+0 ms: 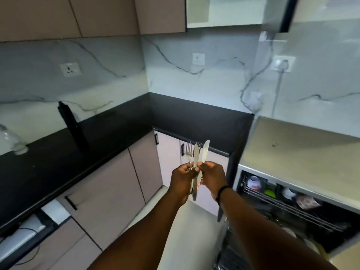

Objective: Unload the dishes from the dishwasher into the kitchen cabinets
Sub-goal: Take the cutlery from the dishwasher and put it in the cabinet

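Observation:
A bundle of steel cutlery, forks and knives, stands upright in front of me at the centre of the view. My left hand grips the handles from the left. My right hand pinches the bundle from the right, a dark band on its wrist. The open dishwasher is at the right; its upper rack holds cups and a patterned bowl. Pink lower cabinets run under the counter.
A black L-shaped countertop wraps the corner, with a black upright object on it and a white item at far left. Upper cabinets hang above. A drawer at lower left is pulled out.

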